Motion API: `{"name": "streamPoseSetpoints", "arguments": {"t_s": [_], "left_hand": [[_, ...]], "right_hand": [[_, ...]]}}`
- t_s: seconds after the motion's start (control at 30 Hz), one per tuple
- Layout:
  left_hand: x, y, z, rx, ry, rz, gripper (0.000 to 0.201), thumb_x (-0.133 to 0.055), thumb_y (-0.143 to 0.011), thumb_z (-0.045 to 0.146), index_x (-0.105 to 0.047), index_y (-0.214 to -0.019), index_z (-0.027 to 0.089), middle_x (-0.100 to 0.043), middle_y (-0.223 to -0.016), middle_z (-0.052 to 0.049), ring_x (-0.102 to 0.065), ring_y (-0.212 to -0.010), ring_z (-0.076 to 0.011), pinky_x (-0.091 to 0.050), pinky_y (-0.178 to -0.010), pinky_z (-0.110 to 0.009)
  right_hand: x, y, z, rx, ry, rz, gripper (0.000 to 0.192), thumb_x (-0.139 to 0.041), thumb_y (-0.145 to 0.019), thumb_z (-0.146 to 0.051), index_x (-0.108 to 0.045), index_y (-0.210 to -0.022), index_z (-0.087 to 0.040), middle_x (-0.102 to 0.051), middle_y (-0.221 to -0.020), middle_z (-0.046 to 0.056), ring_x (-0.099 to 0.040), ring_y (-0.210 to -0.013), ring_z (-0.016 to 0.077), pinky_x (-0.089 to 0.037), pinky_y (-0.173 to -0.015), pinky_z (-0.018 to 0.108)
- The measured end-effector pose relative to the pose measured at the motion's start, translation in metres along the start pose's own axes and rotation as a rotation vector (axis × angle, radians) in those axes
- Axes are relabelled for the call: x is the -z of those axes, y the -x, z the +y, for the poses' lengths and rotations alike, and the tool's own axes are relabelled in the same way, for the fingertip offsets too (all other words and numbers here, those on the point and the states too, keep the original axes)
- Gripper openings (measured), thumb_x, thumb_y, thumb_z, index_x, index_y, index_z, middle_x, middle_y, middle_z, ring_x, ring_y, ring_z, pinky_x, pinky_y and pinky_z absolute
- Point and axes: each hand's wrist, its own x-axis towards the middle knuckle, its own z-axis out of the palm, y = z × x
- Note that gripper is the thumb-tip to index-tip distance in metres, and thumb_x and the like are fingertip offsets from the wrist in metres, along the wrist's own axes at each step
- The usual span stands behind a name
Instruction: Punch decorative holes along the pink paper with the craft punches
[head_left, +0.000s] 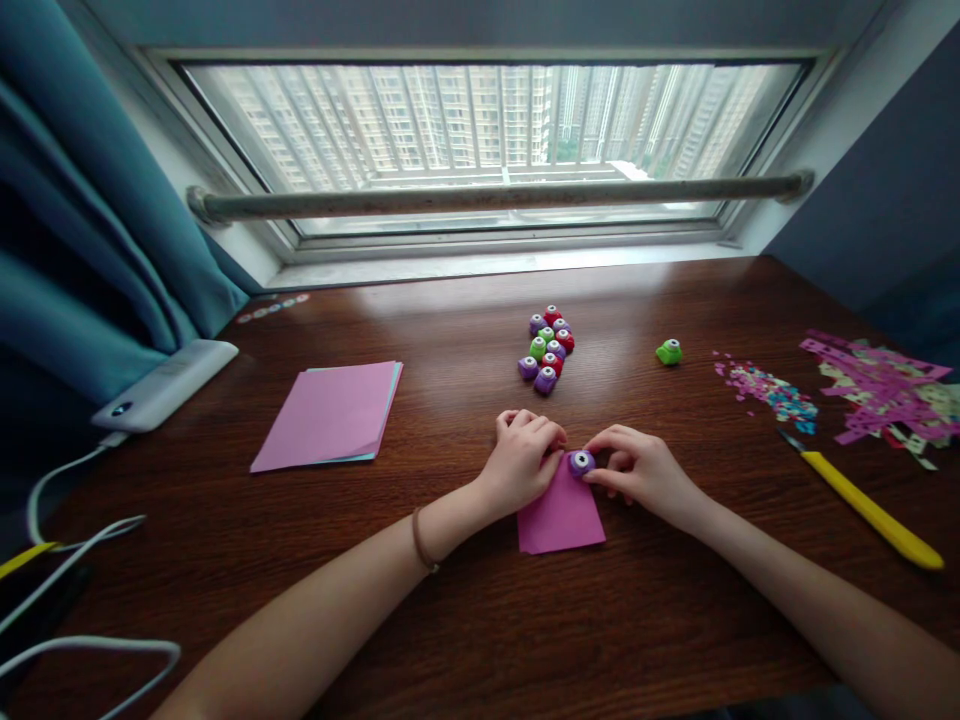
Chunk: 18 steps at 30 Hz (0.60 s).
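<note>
Your left hand (pixel 521 455) is curled, fingertips pressing the top edge of the small pink paper (pixel 562 520) onto the worktop (pixel 480 620). Your right hand (pixel 637 470) pinches the purple paper punch (pixel 581 462) between thumb and forefinger, closed on it, right at that same edge near the middle of the worktop.

The likeliest slip, I'd judge, is the paper creeping sideways under the punch, since only your left fingertips pin it; the hole would then land off the edge or tear through it. The punch is small and round (easy to tip), so an off-centre press could roll it out of your grip. Your fingers sit close around it and could get nipped.

The yellow craft knife (pixel 870 510) lies blade-end towards your right forearm; a wide sweep could catch it or scatter the confetti pile (pixel 772 392).

No container shows: the cluster of spare punches (pixel 547 345), the green punch (pixel 669 352), the paper stack (pixel 330 412) and the offcut strips (pixel 885 388) all lie loose on the worktop.
</note>
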Motion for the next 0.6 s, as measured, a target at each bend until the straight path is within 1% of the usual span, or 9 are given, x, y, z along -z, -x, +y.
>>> {"name": "streamPoseSetpoints", "arguments": {"t_s": [0.13, 0.23, 0.33, 0.4, 0.6], "left_hand": [[-0.0042, 0.0008, 0.0016, 0.004, -0.096, 0.008, 0.010, -0.046, -0.085, 0.016, -0.055, -0.088, 0.020, -0.057, -0.090, -0.002, -0.044, -0.092, -0.0209, -0.026, -0.088, -0.042], [-0.0074, 0.0006, 0.0031, 0.009, -0.164, 0.016, 0.013, -0.044, -0.085, 0.017, -0.055, -0.092, 0.018, -0.054, -0.093, -0.006, -0.042, -0.094, -0.0231, -0.027, -0.089, -0.043], [-0.0093, 0.0004, 0.0041, 0.008, -0.214, 0.018, 0.014, -0.043, -0.085, 0.017, -0.054, -0.094, 0.017, -0.051, -0.096, -0.008, -0.041, -0.095, -0.0238, -0.028, -0.089, -0.044], [-0.0098, 0.0006, 0.0044, 0.008, -0.239, 0.017, 0.014, -0.043, -0.085, 0.017, -0.054, -0.094, 0.017, -0.050, -0.097, -0.008, -0.041, -0.095, -0.0239, -0.028, -0.089, -0.043], [-0.0097, 0.0013, 0.0051, 0.007, -0.288, 0.016, 0.014, -0.043, -0.084, 0.018, -0.053, -0.094, 0.017, -0.049, -0.097, -0.008, -0.041, -0.095, -0.0237, -0.029, -0.091, -0.043]], "right_hand": [[0.0031, 0.0004, -0.0003, 0.018, 0.046, -0.012, 0.021, -0.070, -0.074, -0.032, -0.064, -0.089, -0.019, -0.054, -0.089, 0.001, -0.055, -0.048, 0.0078, -0.044, -0.034, 0.017], [0.0065, 0.0009, -0.0007, 0.036, 0.086, -0.027, 0.018, -0.070, -0.074, -0.028, -0.065, -0.089, -0.019, -0.056, -0.088, 0.002, -0.058, -0.055, 0.0094, -0.046, -0.040, 0.017], [0.0084, 0.0013, -0.0015, 0.043, 0.104, -0.045, 0.018, -0.070, -0.074, -0.028, -0.067, -0.090, -0.020, -0.058, -0.088, 0.002, -0.059, -0.061, 0.0114, -0.047, -0.043, 0.017], [0.0082, 0.0015, -0.0020, 0.043, 0.099, -0.042, 0.018, -0.069, -0.075, -0.027, -0.067, -0.092, -0.021, -0.058, -0.088, 0.002, -0.059, -0.060, 0.0108, -0.047, -0.044, 0.018], [0.0048, 0.0010, -0.0030, 0.036, 0.067, -0.005, 0.018, -0.067, -0.076, -0.025, -0.065, -0.094, -0.021, -0.056, -0.091, 0.000, -0.054, -0.048, 0.0065, -0.046, -0.041, 0.018]]}}
